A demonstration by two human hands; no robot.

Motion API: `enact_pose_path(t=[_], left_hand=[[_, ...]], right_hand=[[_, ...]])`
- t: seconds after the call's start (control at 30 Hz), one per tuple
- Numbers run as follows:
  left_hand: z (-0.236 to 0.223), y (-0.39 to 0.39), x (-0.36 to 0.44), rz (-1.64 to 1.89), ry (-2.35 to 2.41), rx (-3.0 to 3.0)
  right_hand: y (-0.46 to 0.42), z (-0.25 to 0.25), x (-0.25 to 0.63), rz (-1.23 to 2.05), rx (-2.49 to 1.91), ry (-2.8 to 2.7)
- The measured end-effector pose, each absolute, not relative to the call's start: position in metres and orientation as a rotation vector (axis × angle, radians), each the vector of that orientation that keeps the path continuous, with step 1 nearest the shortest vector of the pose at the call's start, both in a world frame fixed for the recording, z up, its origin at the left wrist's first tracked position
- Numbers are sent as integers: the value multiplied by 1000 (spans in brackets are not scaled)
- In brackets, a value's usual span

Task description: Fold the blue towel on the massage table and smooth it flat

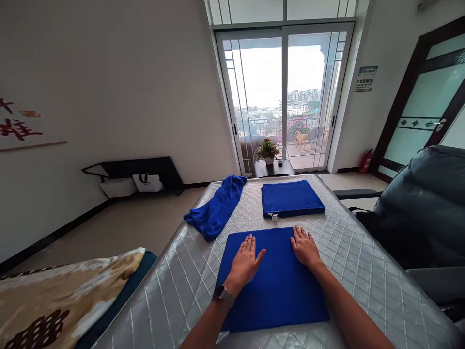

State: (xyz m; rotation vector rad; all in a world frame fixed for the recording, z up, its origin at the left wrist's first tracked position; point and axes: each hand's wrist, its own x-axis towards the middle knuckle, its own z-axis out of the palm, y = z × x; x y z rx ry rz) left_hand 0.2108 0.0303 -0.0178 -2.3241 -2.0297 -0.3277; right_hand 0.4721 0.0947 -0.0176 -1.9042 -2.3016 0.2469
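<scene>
A flat blue cloth (278, 286), laid out as a rectangle, lies in front of me on the silver quilted surface (345, 252). On its left part rests my left hand (246, 261), palm down, fingers stretched and thumb apart. My right hand (305, 246) lies flat at the cloth's upper right edge, fingers extended. Neither hand grips anything. Beyond them sits a neatly folded blue cloth stack (292, 198) with a small white tag at its near edge. To the left, a crumpled blue cloth (220, 207) lies near the surface's far left corner.
A patterned blanket (72, 295) is at the lower left, below the surface's edge. On the right stands a dark padded chair (417, 203). Past the far edge, a potted plant (268, 151) stands on a small table before glass sliding doors (257, 97).
</scene>
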Motion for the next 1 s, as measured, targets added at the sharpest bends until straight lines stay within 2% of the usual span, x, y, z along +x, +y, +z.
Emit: enact_pose_path(t=[0.2, 0.33, 0.5, 1.0], left_hand=[[-8, 73, 336, -504, -1710, -2653], [-15, 88, 357, -482, -1752, -2669], [-25, 88, 326, -424, -1803, -2573], [-23, 58, 169, -295, -2112, -2227]], right_hand=[[96, -23, 476, 205, -1879, -2362], [96, -24, 478, 216, -1886, -2385], [96, -20, 474, 251, -1864, -2322], [95, -22, 474, 219, -1900, -2290]])
